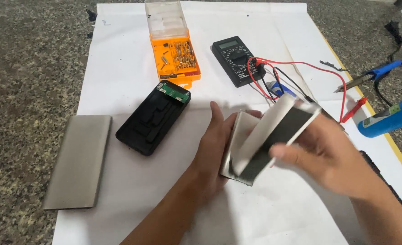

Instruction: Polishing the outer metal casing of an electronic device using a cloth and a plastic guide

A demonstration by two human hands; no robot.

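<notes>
Two hands [214, 145] [332, 154] over white paper [119, 90] on speckled stone counter [28, 68]

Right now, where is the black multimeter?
In the head view, the black multimeter lies on the white paper at the far side, right of the orange bit case and beyond both hands.

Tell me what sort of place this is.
Most likely an improvised electronics repair spot: white paper spread over a speckled stone surface. A black multimeter with red and black leads, an orange screwdriver bit set, a soldering iron and an opened black power bank point to it.
</notes>
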